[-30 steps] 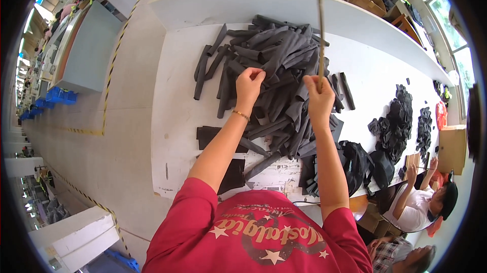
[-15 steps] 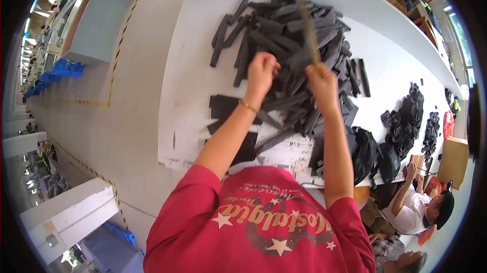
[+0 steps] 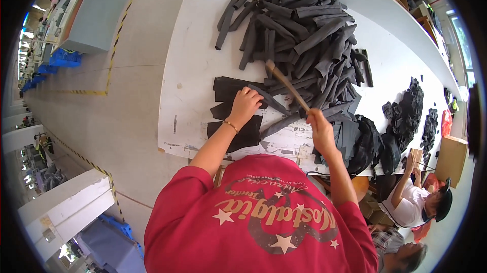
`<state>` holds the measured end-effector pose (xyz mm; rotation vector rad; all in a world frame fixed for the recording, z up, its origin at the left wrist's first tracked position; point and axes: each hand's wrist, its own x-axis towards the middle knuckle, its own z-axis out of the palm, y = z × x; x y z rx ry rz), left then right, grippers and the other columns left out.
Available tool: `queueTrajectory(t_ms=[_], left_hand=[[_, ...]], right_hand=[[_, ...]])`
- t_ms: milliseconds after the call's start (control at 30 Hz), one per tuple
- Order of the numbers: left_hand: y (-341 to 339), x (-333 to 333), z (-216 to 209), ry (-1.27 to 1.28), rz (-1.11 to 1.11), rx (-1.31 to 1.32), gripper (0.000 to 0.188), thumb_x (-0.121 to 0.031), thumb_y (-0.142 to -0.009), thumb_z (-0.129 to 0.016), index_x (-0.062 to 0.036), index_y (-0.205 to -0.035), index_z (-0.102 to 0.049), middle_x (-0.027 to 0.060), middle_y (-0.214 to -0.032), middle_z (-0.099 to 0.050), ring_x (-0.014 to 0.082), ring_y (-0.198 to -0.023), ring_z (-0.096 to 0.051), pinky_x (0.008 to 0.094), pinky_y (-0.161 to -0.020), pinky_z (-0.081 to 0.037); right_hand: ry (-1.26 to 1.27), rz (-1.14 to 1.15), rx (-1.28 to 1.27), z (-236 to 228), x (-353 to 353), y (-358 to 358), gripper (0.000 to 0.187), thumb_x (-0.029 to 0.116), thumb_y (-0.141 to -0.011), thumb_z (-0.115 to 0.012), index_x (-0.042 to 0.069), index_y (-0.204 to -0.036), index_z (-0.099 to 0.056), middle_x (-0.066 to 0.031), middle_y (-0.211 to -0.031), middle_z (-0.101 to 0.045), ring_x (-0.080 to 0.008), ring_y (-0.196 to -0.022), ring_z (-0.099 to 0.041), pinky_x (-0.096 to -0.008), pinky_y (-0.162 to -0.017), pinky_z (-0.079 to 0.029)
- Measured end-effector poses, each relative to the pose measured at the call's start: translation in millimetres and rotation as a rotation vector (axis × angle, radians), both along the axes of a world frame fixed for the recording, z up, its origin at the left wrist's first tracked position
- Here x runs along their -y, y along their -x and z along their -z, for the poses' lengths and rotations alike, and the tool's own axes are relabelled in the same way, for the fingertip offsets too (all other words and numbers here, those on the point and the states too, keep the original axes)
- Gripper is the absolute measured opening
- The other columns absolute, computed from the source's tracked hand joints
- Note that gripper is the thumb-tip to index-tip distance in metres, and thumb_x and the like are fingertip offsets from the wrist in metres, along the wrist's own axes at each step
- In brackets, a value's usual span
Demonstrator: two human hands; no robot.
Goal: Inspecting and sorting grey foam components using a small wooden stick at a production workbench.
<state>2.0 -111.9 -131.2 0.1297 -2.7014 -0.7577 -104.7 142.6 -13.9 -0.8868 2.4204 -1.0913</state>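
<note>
My right hand (image 3: 320,130) is closed round one end of a flat wooden stick (image 3: 288,86), which slants away to the left over the near side of a heap. That heap (image 3: 309,34) is made of dark grey fabric tubes, piled loosely on the white table. My left hand (image 3: 247,102) has its fingers closed on a dark grey fabric tube (image 3: 271,101) at the heap's near left. Under and beside that hand lie flat black fabric pieces (image 3: 228,89) in overlapping stacks. Another tube (image 3: 280,125) lies between my hands, close to the table's near edge.
The white table (image 3: 190,34) has a raised board (image 3: 385,17) along its far side. Black bundles (image 3: 365,146) and crumpled black fabric (image 3: 410,103) lie to the right. A person in a white top (image 3: 410,204) works there, beside a cardboard box (image 3: 451,154).
Both hands have drawn nearer to me. The stick has swung from pointing away to slanting left. My left hand has left the heap's middle and come over the flat black pieces.
</note>
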Motion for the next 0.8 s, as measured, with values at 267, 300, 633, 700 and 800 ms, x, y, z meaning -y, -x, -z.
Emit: queueTrajectory(t_ms=[267, 300, 633, 700, 800], left_hand=[[-1.5, 8.8, -4.0, 0.023, 0.073, 0.052, 0.007, -0.016, -0.074, -0.069, -0.0126, -0.079, -0.065, -0.0003, -0.085, -0.055, 0.0209, -0.094, -0.050, 0.0355, -0.077, -0.041], [-1.4, 11.1, -2.1, 0.063, 0.115, 0.107, 0.006, -0.016, -0.074, -0.068, -0.0129, -0.078, -0.065, -0.0004, -0.085, -0.055, 0.0211, -0.094, -0.050, 0.0357, -0.077, -0.041], [-9.1, 38.3, -31.5, -0.334, 0.012, 0.087, 0.007, -0.009, -0.075, -0.067, -0.0094, -0.082, -0.069, 0.0027, -0.092, -0.062, 0.0259, -0.092, -0.052, 0.0349, -0.082, -0.045], [-10.8, 39.0, -38.3, -0.392, -0.022, 0.092, 0.007, -0.010, -0.075, -0.068, -0.0103, -0.082, -0.069, 0.0030, -0.092, -0.061, 0.0260, -0.093, -0.052, 0.0350, -0.083, -0.045], [-13.7, 40.6, -44.2, -0.390, -0.018, 0.103, 0.008, -0.010, -0.076, -0.068, -0.0105, -0.083, -0.069, 0.0030, -0.092, -0.061, 0.0258, -0.093, -0.051, 0.0349, -0.083, -0.045]], right_hand=[[-0.203, -0.066, -0.227, 9.0, -47.4, -18.3, 0.009, 0.010, -0.087, -0.058, 0.004, -0.094, -0.058, -0.0140, -0.082, -0.059, -0.0354, -0.076, -0.060, -0.0434, -0.064, -0.048], [-0.208, -0.070, -0.228, 10.5, -49.5, -18.1, 0.009, 0.011, -0.087, -0.058, 0.004, -0.094, -0.058, -0.0141, -0.082, -0.059, -0.0351, -0.076, -0.060, -0.0431, -0.064, -0.048], [-0.265, -0.063, -0.199, 7.6, -50.8, -25.9, 0.011, 0.012, -0.088, -0.056, 0.004, -0.096, -0.061, -0.0139, -0.085, -0.062, -0.0351, -0.077, -0.061, -0.0409, -0.066, -0.048], [-0.238, -0.073, -0.235, 5.8, -45.0, -26.4, 0.010, 0.012, -0.088, -0.057, 0.005, -0.095, -0.060, -0.0135, -0.083, -0.061, -0.0346, -0.076, -0.061, -0.0415, -0.064, -0.049], [-0.208, -0.082, -0.277, 4.1, -40.5, -26.2, 0.009, 0.012, -0.087, -0.058, 0.005, -0.094, -0.060, -0.0133, -0.081, -0.060, -0.0340, -0.074, -0.061, -0.0420, -0.062, -0.049]])
